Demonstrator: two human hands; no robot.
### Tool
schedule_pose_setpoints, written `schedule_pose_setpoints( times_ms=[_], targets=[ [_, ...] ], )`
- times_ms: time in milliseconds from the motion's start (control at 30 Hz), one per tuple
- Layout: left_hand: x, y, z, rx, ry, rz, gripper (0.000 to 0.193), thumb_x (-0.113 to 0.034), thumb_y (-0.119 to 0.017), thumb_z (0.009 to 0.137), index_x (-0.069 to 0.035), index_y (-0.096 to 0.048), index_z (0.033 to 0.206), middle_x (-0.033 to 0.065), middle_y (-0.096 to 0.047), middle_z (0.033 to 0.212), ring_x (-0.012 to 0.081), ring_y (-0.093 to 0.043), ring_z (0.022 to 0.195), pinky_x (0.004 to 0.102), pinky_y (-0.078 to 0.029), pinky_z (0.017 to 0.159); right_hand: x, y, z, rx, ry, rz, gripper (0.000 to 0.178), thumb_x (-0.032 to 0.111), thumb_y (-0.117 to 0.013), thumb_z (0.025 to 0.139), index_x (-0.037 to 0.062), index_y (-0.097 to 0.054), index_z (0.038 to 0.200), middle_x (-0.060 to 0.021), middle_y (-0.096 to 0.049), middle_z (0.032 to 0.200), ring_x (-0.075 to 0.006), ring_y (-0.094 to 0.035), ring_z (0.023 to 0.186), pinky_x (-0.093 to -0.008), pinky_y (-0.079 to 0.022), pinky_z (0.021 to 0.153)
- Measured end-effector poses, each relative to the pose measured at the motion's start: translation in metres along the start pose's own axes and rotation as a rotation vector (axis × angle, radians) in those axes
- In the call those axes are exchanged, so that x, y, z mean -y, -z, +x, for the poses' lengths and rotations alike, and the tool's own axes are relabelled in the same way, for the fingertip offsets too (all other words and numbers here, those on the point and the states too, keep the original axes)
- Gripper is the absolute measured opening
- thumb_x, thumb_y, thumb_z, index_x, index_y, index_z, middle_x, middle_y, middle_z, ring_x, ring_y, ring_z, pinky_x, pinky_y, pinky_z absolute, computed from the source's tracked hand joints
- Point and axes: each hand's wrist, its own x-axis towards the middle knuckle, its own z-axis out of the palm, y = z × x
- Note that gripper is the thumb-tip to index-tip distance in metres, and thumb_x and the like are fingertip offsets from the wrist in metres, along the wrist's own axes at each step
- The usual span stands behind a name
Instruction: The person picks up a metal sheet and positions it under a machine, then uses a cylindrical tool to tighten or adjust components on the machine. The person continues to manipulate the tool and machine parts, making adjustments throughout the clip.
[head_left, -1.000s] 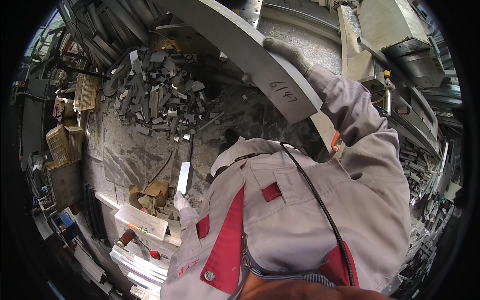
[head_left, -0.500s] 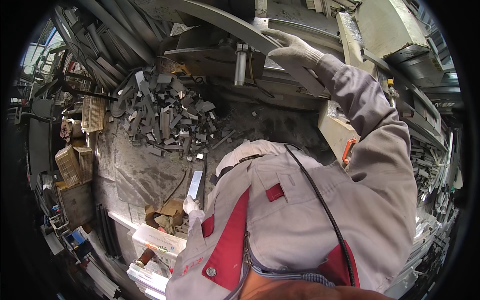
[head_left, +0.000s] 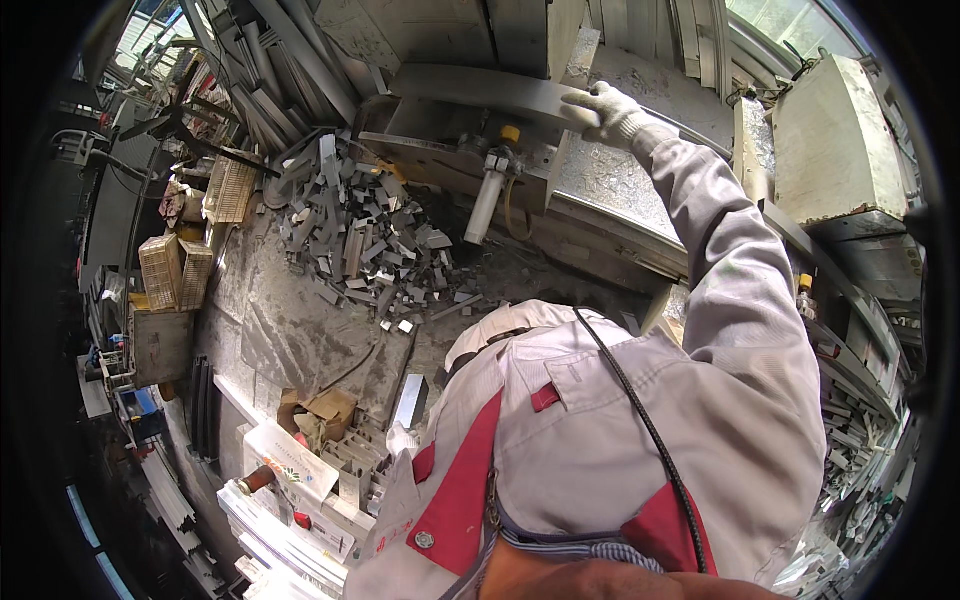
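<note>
My right hand point(head_left: 607, 113), in a white work glove, reaches far forward at the upper right of the middle. Its fingers are bent around the right end of a long grey metal profile point(head_left: 490, 92), which lies across the machine bed. Low on the left, my gloved left hand point(head_left: 402, 440) is partly hidden by my jacket. It holds a short silver metal profile point(head_left: 410, 402) that sticks up from the fingers. A cylinder with a yellow cap point(head_left: 487, 205) hangs on the machine's front, below the long profile.
Metal offcuts point(head_left: 370, 240) lie heaped on the floor left of the machine. A white carton point(head_left: 290, 460) and a brown cardboard box point(head_left: 328, 412) stand near my left hand. Long profiles point(head_left: 290, 60) lean at the back left. A pale machine housing point(head_left: 838, 150) rises at the right.
The long profile has slid left, and its right end now lies at my right hand instead of extending past it. My left hand still holds the short piece. The whole view has shifted.
</note>
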Motion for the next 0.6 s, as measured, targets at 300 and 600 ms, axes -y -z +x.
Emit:
schedule_pose_setpoints(
  times_ms=[300,600],
  targets=[
    [-0.024,-0.080,-0.172,-0.263,-0.175,0.360,0.033,-0.037,-0.064,0.109,-0.007,-0.066,0.122,0.0047,-0.061,0.076,0.0162,-0.054,0.050,0.0318,-0.043,0.044,-0.025,-0.010,0.006,-0.003,0.049,-0.011,0.069,0.034,-0.087,0.084,0.0452,-0.067,0.149,-0.0178,-0.063,0.139,-0.0404,-0.064,0.127,-0.0458,-0.057,0.109],
    [-0.135,-0.170,-0.247,-0.118,-0.446,-0.038,0.019,-0.026,-0.065,0.111,-0.006,-0.065,0.110,0.0020,-0.062,0.085,0.0081,-0.053,0.059,0.0247,-0.041,0.049,-0.007,-0.004,-0.001,0.013,-0.081,-0.049,0.070,0.037,-0.088,0.085,0.0464,-0.064,0.150,-0.0119,-0.059,0.150,-0.0376,-0.059,0.137,-0.0514,-0.050,0.113]
  ],
)
